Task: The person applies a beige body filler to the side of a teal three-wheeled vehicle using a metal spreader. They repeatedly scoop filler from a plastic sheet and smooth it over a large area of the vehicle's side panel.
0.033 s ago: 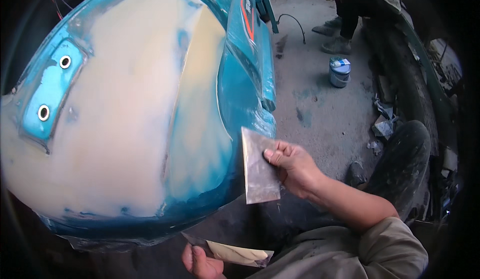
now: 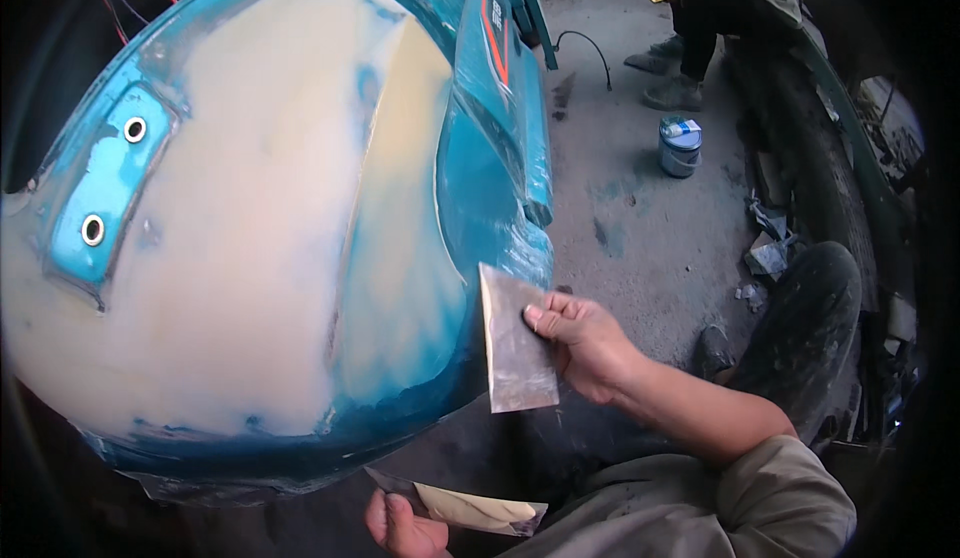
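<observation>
From my distant seat, I see the right hand (image 2: 590, 350) pinching a flat plate (image 2: 518, 343) near the blue shell (image 2: 485, 158), the left hand (image 2: 405, 532) gripping a second plate (image 2: 398, 486) with cream paste (image 2: 470, 509). The shell looks mostly coated; bluish streaks remain, I judge, thinly covered.

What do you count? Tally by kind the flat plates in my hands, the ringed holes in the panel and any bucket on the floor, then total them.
Flat plates: 2
Ringed holes: 2
Bucket: 1
Total: 5
</observation>
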`<state>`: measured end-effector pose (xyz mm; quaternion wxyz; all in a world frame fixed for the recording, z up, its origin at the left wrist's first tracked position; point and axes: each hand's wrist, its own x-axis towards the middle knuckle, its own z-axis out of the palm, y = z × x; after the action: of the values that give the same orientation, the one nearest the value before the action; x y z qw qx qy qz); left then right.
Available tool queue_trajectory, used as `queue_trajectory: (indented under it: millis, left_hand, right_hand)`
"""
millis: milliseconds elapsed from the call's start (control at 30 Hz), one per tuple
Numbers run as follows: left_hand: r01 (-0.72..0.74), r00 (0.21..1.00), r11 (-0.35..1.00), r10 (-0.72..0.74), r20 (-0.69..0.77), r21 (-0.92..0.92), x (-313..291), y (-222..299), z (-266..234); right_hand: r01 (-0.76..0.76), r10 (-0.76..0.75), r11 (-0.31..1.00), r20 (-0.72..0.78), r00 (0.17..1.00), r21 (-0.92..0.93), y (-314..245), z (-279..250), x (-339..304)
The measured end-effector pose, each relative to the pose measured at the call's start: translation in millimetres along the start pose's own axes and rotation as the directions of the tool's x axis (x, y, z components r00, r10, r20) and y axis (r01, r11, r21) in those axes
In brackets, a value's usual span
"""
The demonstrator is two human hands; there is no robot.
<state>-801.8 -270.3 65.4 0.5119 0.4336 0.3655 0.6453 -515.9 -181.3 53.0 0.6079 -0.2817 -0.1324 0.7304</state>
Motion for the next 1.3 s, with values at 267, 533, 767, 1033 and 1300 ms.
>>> queue_trajectory:
  millis: [267, 533, 767, 1033, 1300]
  left_hand:
    - [0.094, 0.987, 0.994, -0.087, 0.136, -0.047, 5.9, 7.4, 0.4]
    - [0.095, 0.994, 0.995, -0.094, 0.058, -0.029, 2.2, 7.3, 5.8]
    - [0.151, 0.988, 0.988, -0.148, 0.053, -0.045, 0.1, 5.0, -1.4]
    - [0.188, 0.978, 0.980, -0.180, 0.108, -0.066, 2.1, 7.9, 1.7]
    - [0.219, 0.966, 0.973, -0.206, 0.155, -0.072, 2.1, -0.9, -7.3]
  right_hand:
    - [-0.042, 0.021, 0.989, 0.146, 0.989, 0.142, -3.6, 41.6, -0.7]
    - [0.010, -0.065, 0.958, 0.185, 0.981, 0.286, -44.0, 72.6, 19.0]
    - [0.071, -0.147, 0.907, 0.154, 0.977, 0.415, -76.6, 75.9, 60.6]
    - [0.153, -0.210, 0.897, 0.095, 0.973, 0.414, -119.6, 60.3, 121.2]
    - [0.381, -0.364, 0.864, -0.116, 0.924, 0.329, -128.4, 20.0, 106.1]
